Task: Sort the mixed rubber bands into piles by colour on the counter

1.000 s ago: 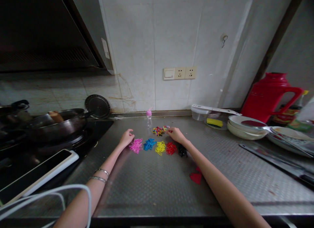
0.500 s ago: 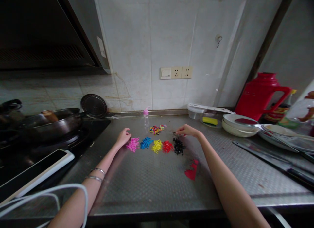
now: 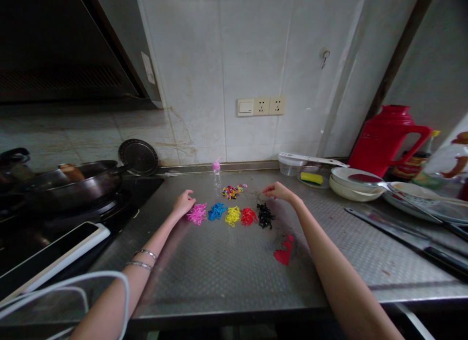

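Note:
A row of small rubber-band piles lies on the metal counter: pink bands point(image 3: 197, 213), blue bands point(image 3: 217, 211), yellow bands point(image 3: 233, 215), red bands point(image 3: 249, 216) and black bands point(image 3: 265, 216). Behind them sits a mixed-colour heap of bands point(image 3: 231, 191). My left hand point(image 3: 184, 202) rests beside the pink pile, fingers loosely bent and apart, holding nothing I can see. Just behind the black pile is my right hand point(image 3: 277, 190), its fingertips drawn together; no band shows between them. A small clear bottle with a pink top point(image 3: 217, 173) stands behind the heap.
A torn red piece point(image 3: 284, 251) lies at front right. Farther right are a long knife point(image 3: 387, 232), stacked bowls point(image 3: 354, 189), a yellow sponge point(image 3: 311, 178) and a red thermos point(image 3: 387, 140). At left are a pan point(image 3: 80, 184), a white-edged device point(image 3: 62, 262) and a white cable point(image 3: 91, 276).
A dark band showed at my right fingertips before; it is no longer seen there. My right hand stays close behind the black pile. The left hand has barely moved; the view shifted slightly.

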`<state>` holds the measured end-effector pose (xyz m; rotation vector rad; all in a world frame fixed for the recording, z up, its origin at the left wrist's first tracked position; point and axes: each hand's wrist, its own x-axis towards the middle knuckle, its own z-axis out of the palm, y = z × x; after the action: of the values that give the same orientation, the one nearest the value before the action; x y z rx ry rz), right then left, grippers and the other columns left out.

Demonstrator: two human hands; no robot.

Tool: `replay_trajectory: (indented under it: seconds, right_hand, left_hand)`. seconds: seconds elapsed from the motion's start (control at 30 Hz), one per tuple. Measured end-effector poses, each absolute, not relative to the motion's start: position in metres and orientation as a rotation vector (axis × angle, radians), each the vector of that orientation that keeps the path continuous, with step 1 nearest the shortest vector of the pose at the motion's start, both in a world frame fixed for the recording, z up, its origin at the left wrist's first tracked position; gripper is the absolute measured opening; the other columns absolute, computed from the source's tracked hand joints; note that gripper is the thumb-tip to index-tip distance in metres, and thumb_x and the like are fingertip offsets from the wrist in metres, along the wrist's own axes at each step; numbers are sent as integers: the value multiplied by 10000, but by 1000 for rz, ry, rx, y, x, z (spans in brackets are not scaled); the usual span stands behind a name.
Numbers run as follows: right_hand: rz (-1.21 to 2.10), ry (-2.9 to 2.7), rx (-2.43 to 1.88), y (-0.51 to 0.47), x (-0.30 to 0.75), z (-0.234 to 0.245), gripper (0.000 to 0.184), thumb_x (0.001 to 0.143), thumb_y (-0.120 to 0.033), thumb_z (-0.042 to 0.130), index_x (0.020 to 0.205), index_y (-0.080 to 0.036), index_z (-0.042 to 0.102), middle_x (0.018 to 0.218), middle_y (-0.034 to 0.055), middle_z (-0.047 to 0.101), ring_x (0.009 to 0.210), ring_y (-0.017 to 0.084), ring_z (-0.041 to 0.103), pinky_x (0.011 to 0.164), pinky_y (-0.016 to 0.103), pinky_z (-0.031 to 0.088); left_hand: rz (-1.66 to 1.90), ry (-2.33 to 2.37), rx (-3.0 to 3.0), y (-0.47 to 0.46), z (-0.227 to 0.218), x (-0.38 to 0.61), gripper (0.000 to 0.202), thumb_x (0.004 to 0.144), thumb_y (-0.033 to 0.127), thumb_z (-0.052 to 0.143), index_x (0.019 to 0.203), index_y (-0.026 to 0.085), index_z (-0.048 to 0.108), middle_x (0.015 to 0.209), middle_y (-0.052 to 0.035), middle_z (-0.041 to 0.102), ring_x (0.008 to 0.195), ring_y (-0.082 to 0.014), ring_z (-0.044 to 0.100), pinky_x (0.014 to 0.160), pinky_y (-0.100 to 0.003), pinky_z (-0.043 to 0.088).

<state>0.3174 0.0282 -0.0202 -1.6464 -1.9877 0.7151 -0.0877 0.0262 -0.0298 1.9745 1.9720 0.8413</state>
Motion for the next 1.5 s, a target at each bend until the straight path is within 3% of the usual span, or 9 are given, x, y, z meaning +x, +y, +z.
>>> replay_trajectory:
  seconds: [0.17, 0.33, 0.57, 0.87, 1.0, 1.27, 1.5]
  right_hand:
    - [440, -2007, -1645, 32, 315, -40, 246, 661, -271, 527, 780, -134, 693, 672, 18, 656, 610, 122, 557, 558, 188, 399]
    - [367, -2010, -1691, 31, 312, -43, 237, 674, -285, 516, 762, -154, 692, 691, 23, 661, 635, 127, 572, 583, 187, 397]
    - [326, -1986, -1732, 29, 310, -43, 238, 681, -317, 512, 762, -174, 684, 714, 25, 661, 647, 128, 570, 583, 184, 389]
    - [265, -1975, -1791, 25, 307, -40, 249, 685, -354, 501, 781, -208, 678, 729, 18, 654, 665, 128, 564, 582, 179, 376]
    - [247, -1953, -1814, 25, 306, -42, 248, 684, -347, 495, 786, -209, 674, 733, 22, 648, 673, 131, 567, 566, 178, 371]
    - [249, -1935, -1832, 24, 306, -42, 247, 688, -352, 494, 790, -217, 675, 744, 22, 646, 675, 131, 567, 562, 181, 367]
    - [227, -1939, -1832, 22, 305, -41, 246, 691, -356, 488, 785, -223, 672, 746, 16, 643, 673, 131, 558, 567, 187, 359]
  left_hand:
    - [817, 2077, 1983, 17, -23, -79, 269, 692, 227, 493, 939, 193, 595, 821, -35, 626, 742, -159, 559, 599, -229, 384]
    - [840, 2072, 2077, 2, -10, -58, 217, 689, 224, 507, 863, 227, 636, 881, -28, 620, 791, -161, 548, 636, -234, 392]
    - [826, 1802, 2266, -1, 2, -11, 200, 670, 215, 539, 821, 190, 667, 813, -40, 639, 749, -157, 553, 652, -238, 394]
    - [653, 1627, 2357, 21, -10, 28, 225, 638, 366, 602, 690, 163, 684, 683, -57, 646, 606, -144, 550, 603, -247, 399]
    - [651, 1691, 2334, 26, -16, 34, 202, 632, 351, 604, 679, 173, 686, 718, -68, 655, 620, -159, 556, 604, -257, 401]
    - [679, 1630, 2319, 31, -24, 34, 162, 646, 176, 530, 669, 166, 691, 698, -58, 660, 635, -146, 563, 622, -241, 404]
    - [686, 1499, 2336, 34, -26, 32, 180, 644, 223, 545, 724, 166, 696, 719, -52, 667, 629, -141, 570, 609, -231, 410]
